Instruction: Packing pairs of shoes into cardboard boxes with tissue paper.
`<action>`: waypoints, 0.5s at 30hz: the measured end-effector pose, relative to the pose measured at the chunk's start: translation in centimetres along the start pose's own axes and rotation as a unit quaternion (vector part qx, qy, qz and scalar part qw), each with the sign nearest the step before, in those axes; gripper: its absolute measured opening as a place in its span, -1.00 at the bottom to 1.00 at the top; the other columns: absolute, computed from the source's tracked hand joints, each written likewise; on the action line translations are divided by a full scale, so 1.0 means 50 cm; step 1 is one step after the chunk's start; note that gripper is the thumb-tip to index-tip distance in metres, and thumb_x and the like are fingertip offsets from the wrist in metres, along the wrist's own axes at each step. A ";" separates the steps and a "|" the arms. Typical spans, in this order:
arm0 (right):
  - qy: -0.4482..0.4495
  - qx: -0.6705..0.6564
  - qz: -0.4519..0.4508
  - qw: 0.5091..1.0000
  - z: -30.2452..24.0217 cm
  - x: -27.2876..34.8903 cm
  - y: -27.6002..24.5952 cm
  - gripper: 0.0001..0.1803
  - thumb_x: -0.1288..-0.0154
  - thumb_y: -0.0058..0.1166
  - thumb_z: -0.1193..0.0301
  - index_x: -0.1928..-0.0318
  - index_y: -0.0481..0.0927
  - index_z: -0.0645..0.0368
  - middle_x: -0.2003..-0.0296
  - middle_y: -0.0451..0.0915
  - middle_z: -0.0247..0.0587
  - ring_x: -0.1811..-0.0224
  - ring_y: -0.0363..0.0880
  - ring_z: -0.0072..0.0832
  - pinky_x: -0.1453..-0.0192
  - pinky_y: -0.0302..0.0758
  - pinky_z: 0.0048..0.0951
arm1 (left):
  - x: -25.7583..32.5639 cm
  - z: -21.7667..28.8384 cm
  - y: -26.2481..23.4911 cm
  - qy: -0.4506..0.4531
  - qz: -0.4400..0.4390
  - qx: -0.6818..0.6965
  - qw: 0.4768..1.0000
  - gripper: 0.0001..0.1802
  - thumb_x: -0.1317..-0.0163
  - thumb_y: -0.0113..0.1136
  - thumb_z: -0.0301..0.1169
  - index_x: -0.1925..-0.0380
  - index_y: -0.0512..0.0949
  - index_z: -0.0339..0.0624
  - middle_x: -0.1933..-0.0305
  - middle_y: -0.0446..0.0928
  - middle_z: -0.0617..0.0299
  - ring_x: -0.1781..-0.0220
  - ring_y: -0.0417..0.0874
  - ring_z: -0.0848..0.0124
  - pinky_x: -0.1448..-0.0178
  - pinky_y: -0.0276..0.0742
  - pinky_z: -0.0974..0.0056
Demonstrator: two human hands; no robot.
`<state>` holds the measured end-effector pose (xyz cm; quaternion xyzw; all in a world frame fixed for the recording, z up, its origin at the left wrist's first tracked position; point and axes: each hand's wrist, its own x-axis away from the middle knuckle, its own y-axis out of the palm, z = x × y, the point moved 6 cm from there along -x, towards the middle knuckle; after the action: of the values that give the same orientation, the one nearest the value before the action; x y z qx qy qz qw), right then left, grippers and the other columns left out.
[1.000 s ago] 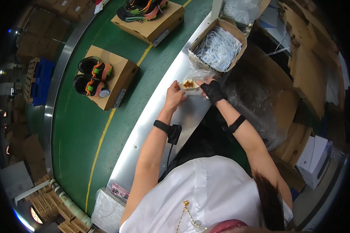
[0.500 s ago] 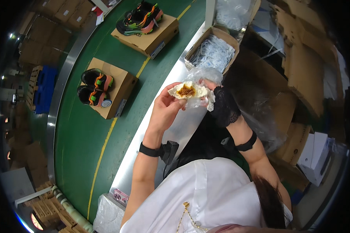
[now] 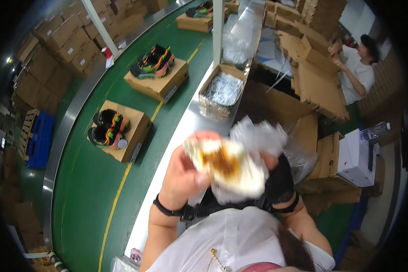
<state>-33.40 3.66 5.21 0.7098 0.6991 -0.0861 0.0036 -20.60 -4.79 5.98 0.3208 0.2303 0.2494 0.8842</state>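
Observation:
A torn white steamed bun (image 3: pixel 245 174) with brown filling is close in front of me, somewhat blurred. My left hand (image 3: pixel 182 174) is closed on its left side, thumb in front and fingers behind. Crumpled clear plastic bag (image 3: pixel 258 136) wraps the bun's right side and hangs below it. My right hand (image 3: pixel 271 162), in a black lace cover, is closed on the bag at the right; most of its fingers are hidden behind the bun and plastic.
On the green conveyor (image 3: pixel 81 199) at left, black-and-orange shoes (image 3: pixel 108 128) sit on cardboard boxes (image 3: pixel 133 136). A carton of small white packets (image 3: pixel 222 88) stands on the metal ledge (image 3: pixel 195 119). Flattened cardboard (image 3: pixel 313 77) and a co-worker (image 3: pixel 358 72) are at right.
Both hands have brought the bun and bag nearer to me, so they look larger. The view has tilted up, bringing the co-worker into sight.

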 end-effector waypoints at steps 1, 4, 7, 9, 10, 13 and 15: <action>0.014 -0.078 0.008 0.997 0.014 0.016 0.005 -0.60 0.12 0.13 0.39 0.15 0.48 0.14 0.30 0.52 -0.21 0.27 0.50 -0.33 0.15 0.39 -0.29 | 0.014 0.002 0.024 -0.011 -0.059 0.023 0.998 -0.35 0.20 0.31 -0.40 0.07 0.27 -0.36 0.07 0.40 0.06 0.03 0.45 0.29 -0.08 0.34 0.24; 0.000 -0.180 0.114 0.977 0.010 0.116 -0.005 -0.61 0.11 0.13 0.39 0.16 0.48 0.14 0.30 0.52 -0.21 0.27 0.50 -0.34 0.15 0.39 -0.29 | 0.054 0.011 0.130 -0.053 -0.222 0.102 0.968 -0.37 0.21 0.30 -0.48 0.07 0.28 -0.39 0.03 0.33 -0.02 -0.03 0.38 0.25 -0.11 0.28 0.20; -0.004 -0.231 0.196 0.953 0.024 0.220 -0.013 -0.62 0.10 0.12 0.39 0.16 0.48 0.15 0.31 0.52 -0.20 0.28 0.50 -0.34 0.16 0.39 -0.30 | 0.069 0.013 0.214 0.002 -0.282 0.064 0.957 -0.47 0.27 0.33 -0.33 0.32 0.39 -0.50 0.34 0.40 -0.31 0.31 0.48 0.09 0.14 0.34 0.13; -0.004 -0.256 0.220 0.941 0.040 0.269 -0.021 -0.62 0.09 0.12 0.38 0.16 0.47 0.15 0.31 0.52 -0.20 0.28 0.50 -0.34 0.17 0.39 -0.30 | 0.090 -0.016 0.226 -0.047 -0.312 0.111 0.942 -0.51 0.15 0.33 -0.36 0.28 0.42 -0.53 0.19 0.40 -0.21 0.23 0.48 0.13 0.16 0.41 0.19; -0.003 -0.267 0.232 0.935 0.050 0.291 -0.025 -0.62 0.09 0.11 0.38 0.16 0.47 0.15 0.31 0.52 -0.20 0.28 0.50 -0.34 0.17 0.39 -0.31 | 0.089 -0.028 0.240 -0.032 -0.331 0.105 0.937 -0.48 0.17 0.35 -0.33 0.29 0.42 -0.54 0.19 0.40 -0.22 0.24 0.48 0.15 0.18 0.41 0.23; -0.003 -0.291 0.261 0.921 0.077 0.334 -0.048 -0.63 0.08 0.11 0.38 0.17 0.47 0.16 0.31 0.52 -0.20 0.29 0.50 -0.35 0.18 0.39 -0.31 | 0.052 -0.040 0.296 0.031 -0.438 0.063 0.896 -0.54 0.12 0.32 -0.32 0.34 0.45 -0.53 0.24 0.42 -0.24 0.30 0.51 0.15 0.27 0.43 0.23; -0.003 -0.302 0.266 0.916 0.082 0.354 -0.068 -0.64 0.07 0.10 0.38 0.17 0.47 0.16 0.31 0.52 -0.20 0.29 0.50 -0.35 0.19 0.40 -0.32 | 0.036 -0.071 0.325 0.088 -0.436 0.080 0.892 -0.56 0.10 0.31 -0.31 0.36 0.47 -0.52 0.26 0.43 -0.25 0.33 0.51 0.15 0.31 0.43 0.24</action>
<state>-37.13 20.77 -0.71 0.8345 0.4772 0.1309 0.2424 -25.99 8.78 14.19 0.2342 0.4433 -0.1531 0.8516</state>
